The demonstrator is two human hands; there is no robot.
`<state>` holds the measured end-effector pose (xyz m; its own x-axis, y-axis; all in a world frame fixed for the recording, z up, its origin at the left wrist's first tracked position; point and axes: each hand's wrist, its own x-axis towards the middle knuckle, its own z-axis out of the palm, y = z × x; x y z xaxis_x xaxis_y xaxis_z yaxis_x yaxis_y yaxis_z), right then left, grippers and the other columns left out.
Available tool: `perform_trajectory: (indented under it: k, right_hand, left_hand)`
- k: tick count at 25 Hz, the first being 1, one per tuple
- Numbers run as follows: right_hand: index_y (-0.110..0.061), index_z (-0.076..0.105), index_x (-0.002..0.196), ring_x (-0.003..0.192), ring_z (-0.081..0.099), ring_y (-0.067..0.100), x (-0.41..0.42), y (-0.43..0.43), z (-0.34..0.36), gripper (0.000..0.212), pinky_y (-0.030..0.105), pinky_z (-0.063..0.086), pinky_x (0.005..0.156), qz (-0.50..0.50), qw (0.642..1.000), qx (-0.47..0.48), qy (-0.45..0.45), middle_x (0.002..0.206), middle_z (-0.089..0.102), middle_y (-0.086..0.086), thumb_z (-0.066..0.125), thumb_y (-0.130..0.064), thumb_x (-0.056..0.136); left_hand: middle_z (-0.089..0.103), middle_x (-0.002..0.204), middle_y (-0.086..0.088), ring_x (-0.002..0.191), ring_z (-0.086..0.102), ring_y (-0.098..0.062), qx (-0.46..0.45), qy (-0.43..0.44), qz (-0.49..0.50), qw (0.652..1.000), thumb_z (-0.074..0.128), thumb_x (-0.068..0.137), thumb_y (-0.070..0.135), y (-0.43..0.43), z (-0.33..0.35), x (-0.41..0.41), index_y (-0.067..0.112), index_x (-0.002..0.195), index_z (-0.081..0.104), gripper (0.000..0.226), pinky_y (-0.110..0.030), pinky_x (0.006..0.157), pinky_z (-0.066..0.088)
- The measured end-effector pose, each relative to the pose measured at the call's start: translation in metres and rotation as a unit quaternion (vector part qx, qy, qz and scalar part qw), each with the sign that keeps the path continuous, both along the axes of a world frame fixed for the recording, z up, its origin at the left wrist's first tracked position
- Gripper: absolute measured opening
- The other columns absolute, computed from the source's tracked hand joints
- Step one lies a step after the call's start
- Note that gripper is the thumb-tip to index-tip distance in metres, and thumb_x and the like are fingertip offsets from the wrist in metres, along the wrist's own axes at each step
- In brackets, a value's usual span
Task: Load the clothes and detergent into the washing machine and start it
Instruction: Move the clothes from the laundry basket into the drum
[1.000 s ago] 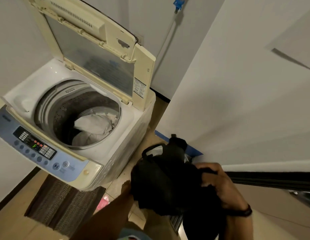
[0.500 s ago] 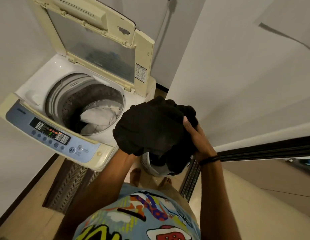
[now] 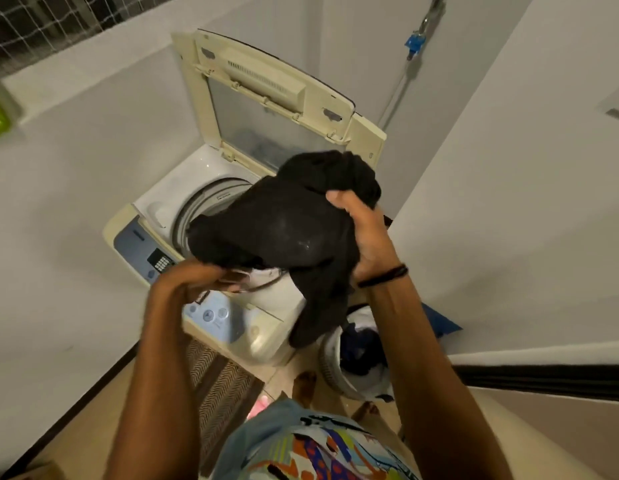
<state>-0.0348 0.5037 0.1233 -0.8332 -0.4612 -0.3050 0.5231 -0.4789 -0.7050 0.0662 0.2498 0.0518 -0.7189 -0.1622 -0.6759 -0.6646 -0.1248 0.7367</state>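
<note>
While 2 hands [image 3: 365,233] grip it, bunched black clothing [image 3: 287,230] droops over the washer [image 3: 162,209].

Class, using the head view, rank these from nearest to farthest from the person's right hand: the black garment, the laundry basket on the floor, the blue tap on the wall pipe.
1. Black garment: gripped in the right hand itself.
2. Laundry basket: on the floor below that hand, beside the washer.
3. Blue tap: high on the wall pipe, behind the open lid.
</note>
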Motion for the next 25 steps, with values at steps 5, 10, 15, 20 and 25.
perform_trajectory:
  k: [5, 10, 15, 20, 25]
  right_hand:
    - [-0.01, 0.066, 0.082, 0.084, 0.065, 0.026, -0.03, -0.084, 0.064, 0.021, 0.038, 0.054, 0.085, 0.011, 0.998, -0.067, -0.01, 0.089, 0.069, 0.013, 0.054, -0.022, 0.094]
    - [-0.013, 0.063, 0.083, 0.08, 0.063, 0.025, -0.045, -0.136, 0.103, 0.028, 0.038, 0.054, 0.078, 0.019, 0.995, -0.099, 0.016, 0.082, 0.068, 0.01, 0.047, -0.03, 0.098]
    - [-0.01, 0.066, 0.085, 0.086, 0.063, 0.029, -0.063, -0.136, 0.106, 0.017, 0.042, 0.053, 0.086, 0.039, 0.991, -0.113, 0.066, 0.09, 0.069, 0.014, 0.057, -0.024, 0.089]
    - [-0.005, 0.059, 0.118, 0.11, 0.064, 0.034, -0.08, -0.128, 0.06, 0.051, 0.053, 0.054, 0.093, -0.106, 0.986, 0.052, 0.117, 0.119, 0.065, 0.02, 0.078, -0.011, 0.072]
    - [-0.016, 0.046, 0.131, 0.119, 0.055, 0.016, -0.061, -0.145, 0.014, 0.064, 0.04, 0.048, 0.104, -0.108, 0.934, 0.233, 0.249, 0.129, 0.056, 0.003, 0.079, -0.02, 0.076]
  left_hand:
    - [0.063, 0.114, -0.007, 0.101, 0.064, -0.024, -0.034, 0.163, 0.216, 0.962, 0.052, 0.099, 0.029, -0.032, 0.049, 0.011, 0.019, 0.127, 0.055, 0.03, -0.047, 0.099, 0.049]
    - [0.048, 0.133, 0.015, 0.12, 0.048, -0.006, -0.061, 0.179, -0.097, 0.977, 0.082, 0.076, 0.016, 0.026, 0.027, -0.01, 0.042, 0.138, 0.036, 0.081, -0.025, 0.094, 0.05]
    - [0.071, 0.106, 0.002, 0.109, 0.064, -0.025, -0.006, 0.092, 0.056, 0.994, 0.065, 0.092, 0.027, 0.064, -0.021, -0.049, 0.02, 0.111, 0.065, 0.02, -0.035, 0.084, 0.053]
    - [0.068, 0.107, -0.007, 0.098, 0.064, -0.023, 0.152, 0.174, 0.328, 0.916, 0.04, 0.097, 0.016, -0.034, 0.003, -0.064, 0.011, 0.12, 0.062, 0.031, -0.035, 0.077, 0.057]
    - [0.068, 0.089, -0.004, 0.086, 0.065, -0.022, 0.219, 0.276, 0.32, 0.879, 0.04, 0.085, 0.018, -0.036, 0.042, -0.07, 0.017, 0.078, 0.067, 0.029, -0.034, 0.086, 0.053]
